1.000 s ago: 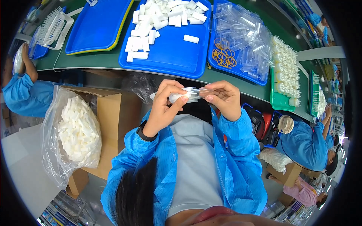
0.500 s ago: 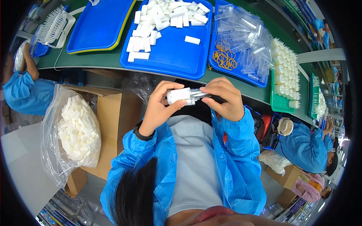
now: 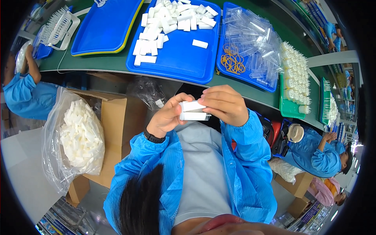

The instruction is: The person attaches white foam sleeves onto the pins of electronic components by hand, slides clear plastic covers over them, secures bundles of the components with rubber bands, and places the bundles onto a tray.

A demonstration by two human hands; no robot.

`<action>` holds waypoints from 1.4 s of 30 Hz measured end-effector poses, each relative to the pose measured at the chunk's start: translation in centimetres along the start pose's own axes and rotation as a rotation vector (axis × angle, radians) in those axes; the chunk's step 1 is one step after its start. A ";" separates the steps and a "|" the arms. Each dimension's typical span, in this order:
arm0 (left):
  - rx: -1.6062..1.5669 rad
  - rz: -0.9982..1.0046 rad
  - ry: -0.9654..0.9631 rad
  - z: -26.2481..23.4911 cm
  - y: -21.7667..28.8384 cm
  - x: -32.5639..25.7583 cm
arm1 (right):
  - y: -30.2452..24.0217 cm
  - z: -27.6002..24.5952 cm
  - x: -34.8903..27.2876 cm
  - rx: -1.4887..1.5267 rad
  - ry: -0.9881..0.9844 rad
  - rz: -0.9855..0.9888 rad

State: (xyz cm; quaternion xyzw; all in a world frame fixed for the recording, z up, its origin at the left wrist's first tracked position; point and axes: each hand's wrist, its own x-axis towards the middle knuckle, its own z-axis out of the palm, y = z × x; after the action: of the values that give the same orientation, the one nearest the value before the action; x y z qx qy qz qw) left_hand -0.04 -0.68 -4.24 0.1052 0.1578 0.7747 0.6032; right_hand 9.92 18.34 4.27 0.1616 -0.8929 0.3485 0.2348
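In front of my chest, my left hand is closed round the left end of a small bundle of white blocks and clear plastic sleeves. From the other side, my right hand pinches the upper right of the bundle, fingers over a white block. Clear plastic shows round the lower white piece. How many pieces I hold is partly hidden by my fingers. Beyond my hands, a blue tray carries loose white blocks, with one block lying apart.
A second blue tray holds clear plastic sleeves and yellow rubber bands. Right of it stands a green tray of white capped pieces. A bag of white pieces rests by a cardboard box. Co-workers sit on both sides.
The bundle has come slightly nearer and turned, showing two white pieces one above the other. My right fingers have moved from the protruding clear ends onto the upper block.
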 end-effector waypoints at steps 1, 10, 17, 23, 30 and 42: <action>0.010 -0.028 -0.044 -0.2 -0.1 0.0 | 0.0 0.1 0.0 0.012 -0.016 -0.020; -0.042 0.004 -0.063 -1.1 -0.6 0.1 | -0.3 0.7 -0.6 0.117 0.010 0.009; 0.007 -0.048 -0.113 -1.3 -0.1 0.7 | 0.8 -1.1 -0.9 0.265 -0.025 0.100; -0.007 0.029 -0.053 -0.8 0.5 0.7 | 4.2 -5.5 -1.2 -0.652 0.289 0.358; 0.020 0.043 0.028 -1.1 0.5 0.3 | 9.1 -10.2 -3.0 -1.147 0.460 0.567; 0.075 0.022 -0.009 -0.9 0.4 0.5 | 8.0 -9.4 -2.4 -0.774 0.474 0.463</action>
State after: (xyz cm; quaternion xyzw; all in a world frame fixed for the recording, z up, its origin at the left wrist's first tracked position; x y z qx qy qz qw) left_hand -0.82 -0.40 -4.91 0.1330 0.1830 0.7743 0.5910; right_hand 11.26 30.86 4.72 -0.2231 -0.8911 0.0623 0.3903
